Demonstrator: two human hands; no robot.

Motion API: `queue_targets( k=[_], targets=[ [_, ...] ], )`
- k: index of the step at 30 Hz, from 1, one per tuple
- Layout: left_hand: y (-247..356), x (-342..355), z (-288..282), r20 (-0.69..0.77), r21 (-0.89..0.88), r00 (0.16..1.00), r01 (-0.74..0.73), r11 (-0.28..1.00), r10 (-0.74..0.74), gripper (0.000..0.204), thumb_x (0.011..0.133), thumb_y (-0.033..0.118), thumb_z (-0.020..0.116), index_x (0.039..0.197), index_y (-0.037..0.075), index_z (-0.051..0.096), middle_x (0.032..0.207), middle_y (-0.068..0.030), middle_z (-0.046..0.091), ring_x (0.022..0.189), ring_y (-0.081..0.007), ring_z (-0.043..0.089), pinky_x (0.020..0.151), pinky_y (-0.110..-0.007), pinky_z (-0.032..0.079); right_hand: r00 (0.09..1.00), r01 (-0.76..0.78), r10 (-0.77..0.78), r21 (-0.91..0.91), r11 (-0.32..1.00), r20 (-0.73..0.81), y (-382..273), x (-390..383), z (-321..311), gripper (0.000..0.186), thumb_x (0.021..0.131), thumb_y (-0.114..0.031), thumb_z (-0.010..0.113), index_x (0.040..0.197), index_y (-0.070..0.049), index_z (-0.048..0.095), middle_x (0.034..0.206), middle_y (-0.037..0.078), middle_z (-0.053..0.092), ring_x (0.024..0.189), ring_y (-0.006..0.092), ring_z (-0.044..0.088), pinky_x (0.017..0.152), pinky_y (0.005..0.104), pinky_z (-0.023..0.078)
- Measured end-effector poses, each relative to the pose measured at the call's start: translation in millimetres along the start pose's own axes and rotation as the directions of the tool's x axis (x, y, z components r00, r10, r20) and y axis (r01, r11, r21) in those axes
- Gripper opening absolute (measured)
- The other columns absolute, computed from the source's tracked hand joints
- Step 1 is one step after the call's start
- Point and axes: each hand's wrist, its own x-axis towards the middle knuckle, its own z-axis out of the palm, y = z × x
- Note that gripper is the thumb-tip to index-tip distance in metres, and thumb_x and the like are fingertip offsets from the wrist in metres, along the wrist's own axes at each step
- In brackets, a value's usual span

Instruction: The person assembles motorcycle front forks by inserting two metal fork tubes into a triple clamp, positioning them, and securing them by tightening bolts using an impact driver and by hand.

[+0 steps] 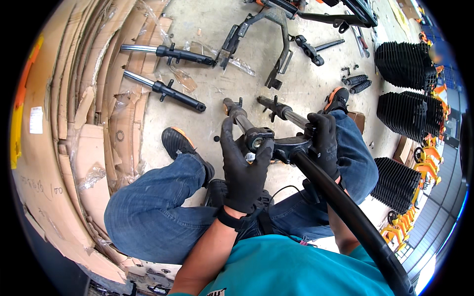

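Gripping the fork crown in both gloved hands, left hand and right hand clamped tight, a slip could pinch fingers against the fork legs.

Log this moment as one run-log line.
left hand: grips fork crown | right hand: grips fork leg | floor: two spare fork legs

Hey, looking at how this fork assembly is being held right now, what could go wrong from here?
The left hand grips right at the fork crown, so gloved fingers might get pinched where the parts join. The long black tube slants across the lap past the right hand; its weight may twist the assembly out of grip. A small black part lies loose on the concrete floor near the shoe and might get kicked away.
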Motion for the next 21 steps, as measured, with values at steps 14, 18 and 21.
queue_targets(
  k=[14, 18, 21],
  targets=[
    [-5.4, 2.7, -3.7, 0.044, 0.071, 0.997, -0.070, 0.995, 0.067, 0.075, 0.084, 0.008, 0.071, 0.143, -0.009, 0.028, 0.145, -0.0261, 0.039, 0.135, -0.0302, 0.041, 0.112, -0.039, 0.035, 1.000, 0.008, -0.008, -0.008, 1.000, -0.015, -1.4, 5.0, 2.1, 0.046, 0.076, 0.002, 0.070, 0.117, -0.004, 0.051, 0.102, 0.014, 0.049, 0.079, 0.0281, 0.059, 0.067, 0.0366, 0.050],
    [-3.0, -0.5, -2.7, 0.071, 0.092, 0.995, -0.069, 0.993, 0.063, 0.075, 0.084, 0.007, 0.069, 0.144, -0.009, 0.028, 0.145, -0.0263, 0.038, 0.137, -0.0304, 0.039, 0.115, -0.040, 0.031, 0.999, 0.019, -0.019, 0.005, 1.000, -0.028, -3.4, 5.8, 2.6, 0.048, 0.074, 0.004, 0.070, 0.118, -0.004, 0.051, 0.103, 0.014, 0.049, 0.079, 0.0279, 0.059, 0.066, 0.0362, 0.050],
    [-2.8, 0.6, -2.4, 0.071, 0.121, 0.995, -0.078, 0.990, 0.070, 0.074, 0.084, 0.007, 0.070, 0.143, -0.009, 0.028, 0.143, -0.0263, 0.040, 0.132, -0.0298, 0.045, 0.111, -0.039, 0.037, 1.000, -0.004, 0.005, 0.045, 0.999, -0.024, -1.6, 4.6, 3.1, 0.050, 0.073, 0.005, 0.069, 0.119, -0.004, 0.051, 0.104, 0.014, 0.049, 0.078, 0.0273, 0.058, 0.067, 0.0359, 0.050]
  ],
)
